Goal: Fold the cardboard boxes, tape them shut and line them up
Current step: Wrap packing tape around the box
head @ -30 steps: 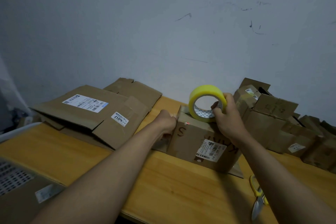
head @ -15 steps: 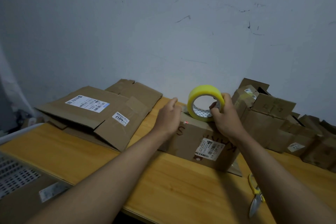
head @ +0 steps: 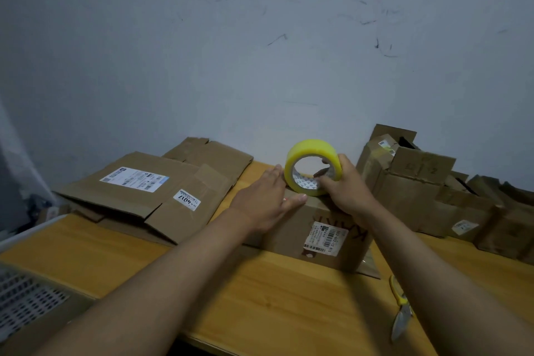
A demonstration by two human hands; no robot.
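Note:
A small brown cardboard box (head: 291,235) with a white barcode label stands on the wooden table (head: 260,306) in the middle. My left hand (head: 267,201) lies flat on the box's top left edge, fingers straight. My right hand (head: 345,186) grips a roll of yellow tape (head: 310,166) that stands upright on the box's top, fingers through its core.
Flattened cardboard boxes (head: 150,194) with labels lie at the back left. Several folded boxes (head: 427,194) stand along the wall at the right. Yellow-handled scissors (head: 400,308) lie near the table's front right edge. A white perforated basket (head: 20,295) sits at the lower left.
My left hand has risen from the box's left side onto its top and flattened there. The tape roll has stayed on the box top in my right hand.

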